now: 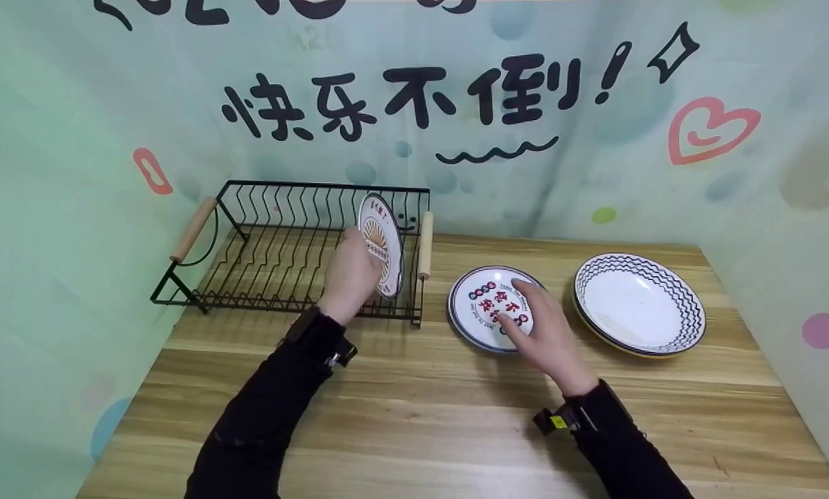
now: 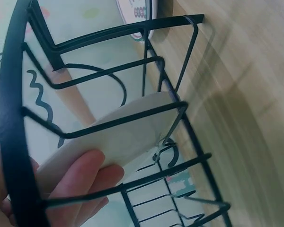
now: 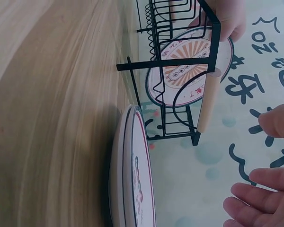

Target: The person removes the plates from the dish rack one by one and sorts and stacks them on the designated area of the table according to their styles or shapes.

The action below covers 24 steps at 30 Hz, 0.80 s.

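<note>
A white plate with a sunburst print [image 1: 376, 225] stands on edge near the right end of a black wire dish rack [image 1: 324, 186]. My left hand [image 1: 348, 277] grips that plate by its near-left side. In the left wrist view, fingers [image 2: 83, 172] lie against the plate's pale underside [image 2: 132, 137], behind the rack's wires. Over a stack of small white plates [image 1: 477, 315] with red lettering, my right hand [image 1: 553, 339] hovers with thumb and fingers spread. The right wrist view shows a gap between this hand [image 3: 265, 194] and the stacked plates [image 3: 139, 179].
Right of the stack sits a white shallow bowl [image 1: 636, 305] with a wavy dark rim pattern, a yellow edge showing beneath. Wooden handles [image 1: 425, 246] cap both ends of the rack. A printed cloth backdrop [image 1: 400, 152] rises behind the wooden table [image 1: 414, 416] and along its sides.
</note>
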{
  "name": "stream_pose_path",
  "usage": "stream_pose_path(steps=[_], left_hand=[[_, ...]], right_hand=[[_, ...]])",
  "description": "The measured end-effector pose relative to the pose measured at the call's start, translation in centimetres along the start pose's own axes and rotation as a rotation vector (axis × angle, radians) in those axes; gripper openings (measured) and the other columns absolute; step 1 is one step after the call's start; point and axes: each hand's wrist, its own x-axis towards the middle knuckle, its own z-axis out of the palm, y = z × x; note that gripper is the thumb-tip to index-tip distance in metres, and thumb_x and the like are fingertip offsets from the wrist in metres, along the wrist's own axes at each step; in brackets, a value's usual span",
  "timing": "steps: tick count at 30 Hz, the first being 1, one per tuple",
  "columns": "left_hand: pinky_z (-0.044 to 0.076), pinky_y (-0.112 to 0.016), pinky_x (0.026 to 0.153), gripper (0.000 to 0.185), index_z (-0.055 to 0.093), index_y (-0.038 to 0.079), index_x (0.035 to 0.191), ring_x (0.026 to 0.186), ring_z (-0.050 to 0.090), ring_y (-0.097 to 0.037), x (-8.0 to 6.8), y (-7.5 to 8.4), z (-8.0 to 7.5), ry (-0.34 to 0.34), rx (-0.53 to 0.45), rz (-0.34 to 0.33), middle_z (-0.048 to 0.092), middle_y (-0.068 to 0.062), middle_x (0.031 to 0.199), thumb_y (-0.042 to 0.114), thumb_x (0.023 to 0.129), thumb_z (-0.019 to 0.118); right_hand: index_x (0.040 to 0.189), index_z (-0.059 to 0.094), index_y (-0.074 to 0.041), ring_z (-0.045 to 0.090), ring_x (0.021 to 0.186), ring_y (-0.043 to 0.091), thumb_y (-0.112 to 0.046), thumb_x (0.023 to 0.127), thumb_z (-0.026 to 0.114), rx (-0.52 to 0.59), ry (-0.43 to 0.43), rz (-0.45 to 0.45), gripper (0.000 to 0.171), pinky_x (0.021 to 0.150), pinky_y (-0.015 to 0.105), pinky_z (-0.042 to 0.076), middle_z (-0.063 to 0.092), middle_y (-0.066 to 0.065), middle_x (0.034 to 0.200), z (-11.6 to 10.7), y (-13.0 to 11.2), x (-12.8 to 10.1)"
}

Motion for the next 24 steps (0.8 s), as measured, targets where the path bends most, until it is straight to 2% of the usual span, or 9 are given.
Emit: stream_pose_path(steps=[3, 9, 14, 20, 24], left_hand=[[0.055, -0.034, 0.052, 0.045, 0.040, -0.013, 0.130, 0.066, 0.064, -0.027, -0.1, 0.1, -0.4, 0.021, 0.000, 0.014, 0.064, -0.016, 0.085, -0.002, 0.090, 0.056], [0.055, -0.033, 0.052, 0.041, 0.041, -0.013, 0.127, 0.066, 0.064, -0.027, -0.2, -0.2, -1.2, 0.057, -0.042, 0.029, 0.064, -0.017, 0.088, -0.003, 0.090, 0.057], [0.054, -0.036, 0.054, 0.044, 0.041, -0.015, 0.130, 0.067, 0.062, -0.029, -0.5, -0.2, -1.9, 0.151, -0.046, 0.071, 0.064, -0.019, 0.087, -0.003, 0.090, 0.055], [0.050, -0.039, 0.051, 0.052, 0.034, -0.017, 0.138, 0.063, 0.059, -0.030, -1.0, -0.3, -2.5, 0.255, -0.151, 0.118, 0.064, -0.025, 0.091, -0.005, 0.091, 0.050], [0.054, -0.040, 0.057, 0.048, 0.039, -0.016, 0.136, 0.073, 0.063, -0.033, -1.2, -0.3, -2.8, 0.299, -0.192, 0.147, 0.064, -0.027, 0.098, -0.005, 0.090, 0.049]], right_hand=[[0.138, 0.049, 0.006, 0.045, 0.128, 0.042, -0.014, 0.086, 0.076, 0.006, 0.003, -0.009, 0.061, 0.112, 0.053, 0.031, 0.051, 0.027, 0.137, 0.0, 0.0, 0.1], [0.136, 0.050, 0.007, 0.046, 0.128, 0.042, -0.013, 0.085, 0.076, 0.026, 0.020, -0.030, 0.061, 0.112, 0.052, 0.031, 0.052, 0.027, 0.136, 0.1, -0.2, 0.4], [0.137, 0.050, 0.007, 0.046, 0.128, 0.041, -0.013, 0.086, 0.075, 0.032, 0.025, -0.029, 0.061, 0.112, 0.052, 0.032, 0.053, 0.027, 0.137, 0.1, -0.2, 0.6], [0.137, 0.050, 0.006, 0.048, 0.126, 0.039, -0.012, 0.087, 0.074, 0.045, 0.044, -0.033, 0.059, 0.111, 0.049, 0.034, 0.056, 0.025, 0.133, 0.0, -0.4, 0.7], [0.137, 0.051, 0.005, 0.049, 0.125, 0.039, -0.012, 0.086, 0.074, 0.053, 0.053, -0.038, 0.058, 0.109, 0.050, 0.035, 0.057, 0.023, 0.132, 0.0, -0.4, 0.7]])
